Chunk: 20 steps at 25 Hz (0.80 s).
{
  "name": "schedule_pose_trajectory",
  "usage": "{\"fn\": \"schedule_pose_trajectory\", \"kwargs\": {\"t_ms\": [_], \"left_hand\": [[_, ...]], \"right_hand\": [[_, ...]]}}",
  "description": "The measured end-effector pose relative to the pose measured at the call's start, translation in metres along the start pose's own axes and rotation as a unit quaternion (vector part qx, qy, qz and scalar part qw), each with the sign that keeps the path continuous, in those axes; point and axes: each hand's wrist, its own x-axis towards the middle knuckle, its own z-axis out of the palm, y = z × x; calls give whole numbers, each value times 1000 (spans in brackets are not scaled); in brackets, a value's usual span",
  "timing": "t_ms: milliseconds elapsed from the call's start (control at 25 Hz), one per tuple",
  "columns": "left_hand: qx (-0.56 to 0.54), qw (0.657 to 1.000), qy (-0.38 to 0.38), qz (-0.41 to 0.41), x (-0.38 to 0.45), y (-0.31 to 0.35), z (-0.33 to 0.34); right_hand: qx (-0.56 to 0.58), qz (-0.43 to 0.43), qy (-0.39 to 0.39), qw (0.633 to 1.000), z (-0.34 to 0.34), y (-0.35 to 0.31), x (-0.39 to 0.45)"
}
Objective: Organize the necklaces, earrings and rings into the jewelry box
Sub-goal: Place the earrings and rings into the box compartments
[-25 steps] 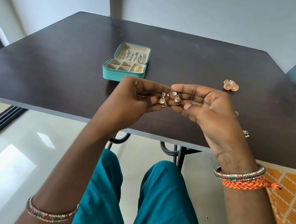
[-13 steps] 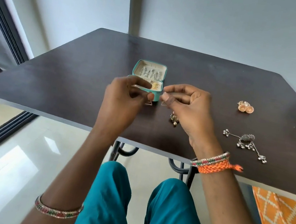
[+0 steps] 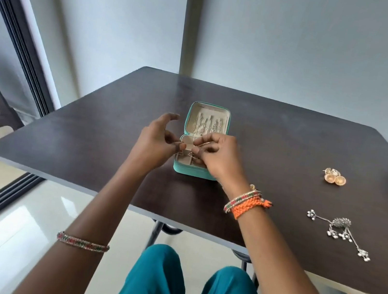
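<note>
Velvety cream lining fills the small teal zip-round jewelry box, which stands open at the centre of the frame on the dark brown wood-grain table. Thin chains hang inside its raised lid; the tray below is split into small compartments. Above that tray the left hand pinches one gold triangular drop earring and the right hand pinches the other gold triangular earring, fingertips almost meeting. The right hand hides the tray's right side. At right lie round orange-gold earrings; lower right, silver flower-shaped dangle earrings, well apart from the box.
</note>
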Motion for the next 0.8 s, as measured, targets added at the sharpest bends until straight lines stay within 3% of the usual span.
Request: {"fn": "schedule_pose_trajectory", "kwargs": {"t_ms": [240, 440, 680, 800], "left_hand": [[-8, 999, -38, -4, -2, 5, -1], [102, 993, -58, 2, -9, 13, 3], [175, 984, 38, -9, -18, 15, 18], [159, 986, 28, -48, -14, 12, 16]], "right_hand": [[-30, -10, 30, 999, -1, -1, -14], [-11, 13, 45, 999, 1, -2, -13], [-8, 16, 48, 999, -1, -1, -12], [-12, 13, 43, 999, 0, -1, -11]]}}
